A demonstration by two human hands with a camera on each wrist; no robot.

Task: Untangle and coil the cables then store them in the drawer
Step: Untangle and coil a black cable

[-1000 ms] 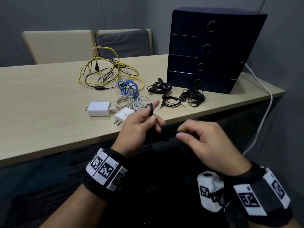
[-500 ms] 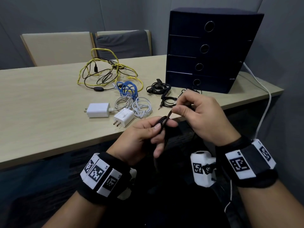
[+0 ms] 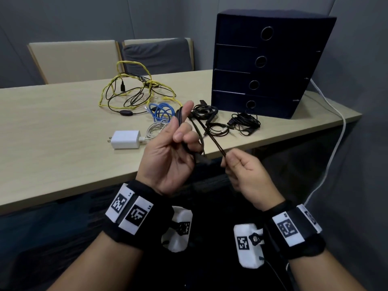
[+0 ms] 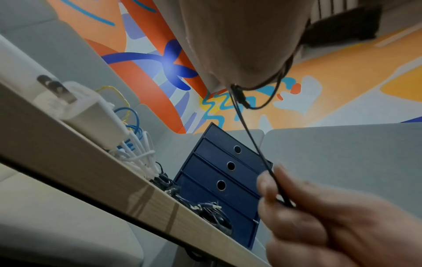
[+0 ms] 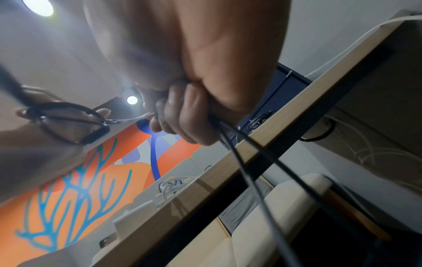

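Note:
A thin black cable [image 3: 212,138] stretches taut between my two hands, in front of the table's near edge. My left hand [image 3: 178,135] is raised palm toward me, with loops of the cable wound around its fingers and its black plug [image 3: 204,159] hanging below. My right hand [image 3: 235,162] pinches the cable lower and to the right; the rest of the cable [image 5: 248,173] hangs down from it. The dark blue drawer unit [image 3: 266,66] stands at the back right of the table, all its drawers closed.
On the table [image 3: 52,148] lie a tangle of yellow and black cables [image 3: 134,91], a blue cable [image 3: 161,111], white cables with a white charger [image 3: 126,139], and three small black coils [image 3: 244,122] before the drawers. A white cord [image 3: 333,143] hangs off the right edge. Chairs stand behind.
My left hand has risen and turned palm toward me, with more cable looped on its fingers. My right hand has dropped down and right, pulling the cable taut.

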